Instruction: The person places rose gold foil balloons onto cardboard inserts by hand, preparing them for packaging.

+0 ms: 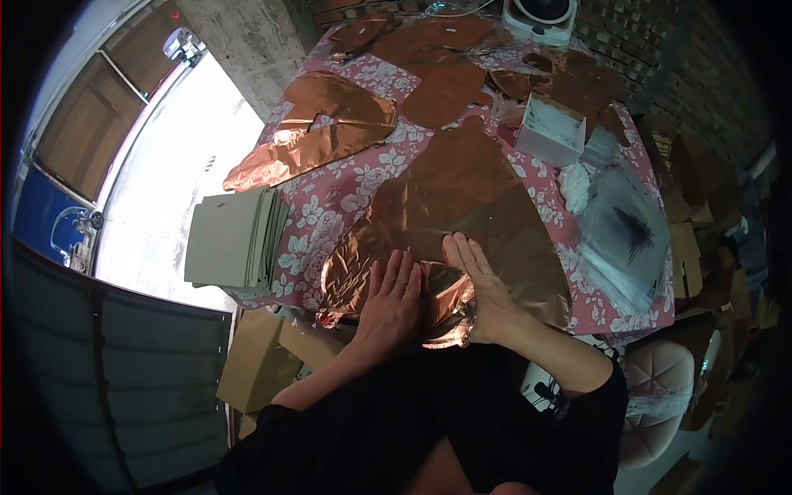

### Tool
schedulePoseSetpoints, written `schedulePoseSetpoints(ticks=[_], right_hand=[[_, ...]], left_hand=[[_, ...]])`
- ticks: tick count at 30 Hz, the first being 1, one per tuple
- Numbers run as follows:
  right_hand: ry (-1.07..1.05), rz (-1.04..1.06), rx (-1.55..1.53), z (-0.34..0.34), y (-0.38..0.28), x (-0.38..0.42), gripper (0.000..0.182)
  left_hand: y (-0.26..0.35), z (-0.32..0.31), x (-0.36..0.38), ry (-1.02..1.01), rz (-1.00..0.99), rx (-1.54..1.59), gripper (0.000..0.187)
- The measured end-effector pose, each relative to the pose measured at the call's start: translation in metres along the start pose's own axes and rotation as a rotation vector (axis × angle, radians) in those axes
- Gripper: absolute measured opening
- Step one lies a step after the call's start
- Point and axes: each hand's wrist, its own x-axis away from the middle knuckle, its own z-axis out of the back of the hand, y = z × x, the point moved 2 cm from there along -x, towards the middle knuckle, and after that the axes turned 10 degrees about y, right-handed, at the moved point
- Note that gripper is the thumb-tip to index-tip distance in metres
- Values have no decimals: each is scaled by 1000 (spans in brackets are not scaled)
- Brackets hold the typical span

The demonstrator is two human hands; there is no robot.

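Note:
A large copper-coloured foil balloon (450, 194), lying flat, stretches across the near half of the table. Its near end is crumpled and folded over towards my body. My left hand (392, 301) rests flat on the wrinkled foil, fingers stretched out and pointing away from me. On the other side of the shiny folded part, my right hand (483, 289) also lies flat, with its fingertips pressing on the foil. Neither hand grips anything. Another copper foil balloon (330, 115) lies flat at the far left, with more foil pieces (445, 91) behind.
A floral cloth (363, 173) covers the table. Grey-green cardboard sheets (235, 239) are stacked at the left edge. On the right are a white box (553, 128) and clear plastic bags (627, 235). A white device (540, 18) stands at the back, a padded chair (660, 379) at lower right.

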Motion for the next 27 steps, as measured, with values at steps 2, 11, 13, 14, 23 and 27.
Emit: schedulePoseSetpoints(ticks=[2, 11, 13, 14, 23, 27], right_hand=[[3, -3, -25, 2, 0, 0, 92], [53, -137, -479, 35, 29, 6, 70], [165, -239, -555, 54, 39, 10, 61], [164, -240, -551, 58, 39, 9, 61], [124, -55, -32, 29, 12, -22, 77], [70, -32, 56, 5, 19, -22, 84]], left_hand=[[2, 1, -1, -14, 4, -47, 56], [1, -5, 0, -8, -32, -136, 64], [4, -3, -1, 2, -12, -111, 67], [5, -3, -1, 11, 2, -89, 69], [1, -8, 2, 30, -47, -77, 76], [0, -8, 4, 70, -60, -40, 75]])
